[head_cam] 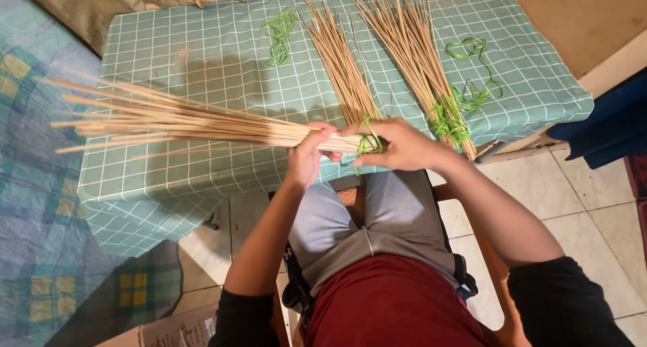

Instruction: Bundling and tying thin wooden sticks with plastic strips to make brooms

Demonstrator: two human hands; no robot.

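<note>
The left hand (306, 157) is closed in a grip around a bundle of thin pale sticks (182, 121) near its bound end, and the right hand (397, 145) pinches the green string (368, 143) wrapped there; the stiff sticks fan out leftward from the grip, above a table (202, 57) in checked green cloth, where two more bundles (377, 57) lie beyond the hands

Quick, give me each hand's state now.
Left hand: closed around the stick bundle.
Right hand: closed on the bundle's end at the green tie.
</note>
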